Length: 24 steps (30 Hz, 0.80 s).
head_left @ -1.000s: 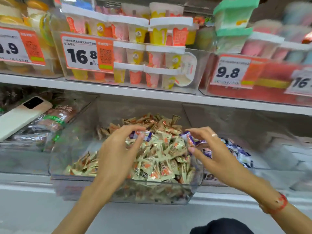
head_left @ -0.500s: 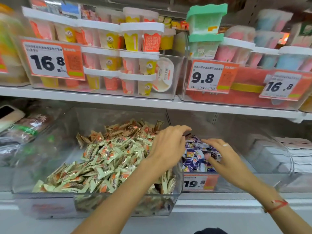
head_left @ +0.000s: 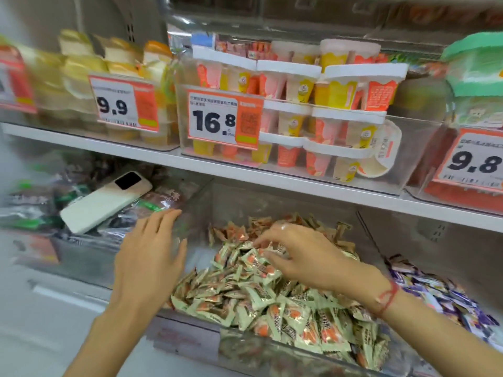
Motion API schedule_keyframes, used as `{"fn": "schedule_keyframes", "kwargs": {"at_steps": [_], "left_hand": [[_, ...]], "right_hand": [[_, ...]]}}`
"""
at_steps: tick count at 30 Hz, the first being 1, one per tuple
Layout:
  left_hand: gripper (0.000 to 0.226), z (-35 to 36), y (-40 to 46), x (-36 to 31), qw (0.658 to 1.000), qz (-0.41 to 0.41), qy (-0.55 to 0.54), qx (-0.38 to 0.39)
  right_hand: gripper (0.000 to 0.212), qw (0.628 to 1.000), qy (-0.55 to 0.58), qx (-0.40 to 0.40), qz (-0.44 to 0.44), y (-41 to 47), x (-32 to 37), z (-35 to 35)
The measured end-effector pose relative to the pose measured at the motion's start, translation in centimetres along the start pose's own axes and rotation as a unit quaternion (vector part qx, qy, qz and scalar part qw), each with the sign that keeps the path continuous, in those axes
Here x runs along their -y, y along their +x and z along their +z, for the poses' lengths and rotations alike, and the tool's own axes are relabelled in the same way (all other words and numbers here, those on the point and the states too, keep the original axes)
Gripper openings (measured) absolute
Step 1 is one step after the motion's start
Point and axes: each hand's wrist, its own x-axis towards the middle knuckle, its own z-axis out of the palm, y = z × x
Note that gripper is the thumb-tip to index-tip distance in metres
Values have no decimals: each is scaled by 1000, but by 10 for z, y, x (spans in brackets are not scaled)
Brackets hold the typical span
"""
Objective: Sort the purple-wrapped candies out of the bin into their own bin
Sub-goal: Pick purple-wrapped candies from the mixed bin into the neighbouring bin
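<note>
a shop display fills the view: a white shelf board (head_left: 272, 183) runs across, slightly slanted, with clear plastic bins (head_left: 424, 148) standing on it. the bins hold stacked dessert cups (head_left: 351, 88) with white lids in yellow, pink and orange. orange-and-white price tags (head_left: 224, 121) hang on the bin fronts, reading 9.9, 16.8 and 9.8. at the far right stand green-lidded tubs (head_left: 475, 66). on the lower level at left, a white phone (head_left: 106, 201) lies on dark packaged snacks (head_left: 32, 202). grey metal uprights (head_left: 119, 20) show at the top left. the light is bright and even
</note>
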Motion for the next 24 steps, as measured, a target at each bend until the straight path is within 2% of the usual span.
{"fn": "schedule_keyframes", "kwargs": {"at_steps": [2, 5, 6, 9, 10, 11, 13, 14, 17, 19, 22, 24], "left_hand": [[45, 2, -3, 6, 999, -23, -14, 21], [40, 1, -6, 7, 998, -48, -49, 13], [39, 2, -6, 6, 997, -50, -55, 7], [39, 3, -7, 5, 997, -46, -66, -13], [40, 3, -8, 5, 997, -42, -65, -18], [40, 4, -8, 5, 997, -38, -62, -19], [40, 4, -8, 6, 997, -39, -61, -14], [40, 4, -8, 6, 997, -41, -63, -12], [38, 2, -9, 5, 997, -48, -67, -10], [38, 2, -9, 4, 996, -53, -75, -3], [38, 2, -8, 4, 996, -53, -72, -1], [39, 3, -8, 5, 997, -48, -63, -5]], "right_hand": [[29, 999, -40, 33, -7, 41, 2, 17], [33, 993, -74, 84, 33, 88, 3, 47], [40, 988, -90, 109, 55, 99, 3, 59], [79, 956, -174, 214, 97, 116, 1, 91], [82, 951, -188, 223, 99, 119, 0, 97], [77, 954, -188, 212, 94, 123, -5, 102], [51, 976, -133, 162, 67, 130, -11, 103], [35, 987, -62, 135, 68, 133, -12, 99], [18, 977, 163, 98, 94, 142, -9, 88], [18, 970, 180, 161, 39, 142, -2, 72], [36, 938, 168, 303, -25, 123, 2, 40], [48, 917, 246, 311, -32, 106, -6, 26]]}}
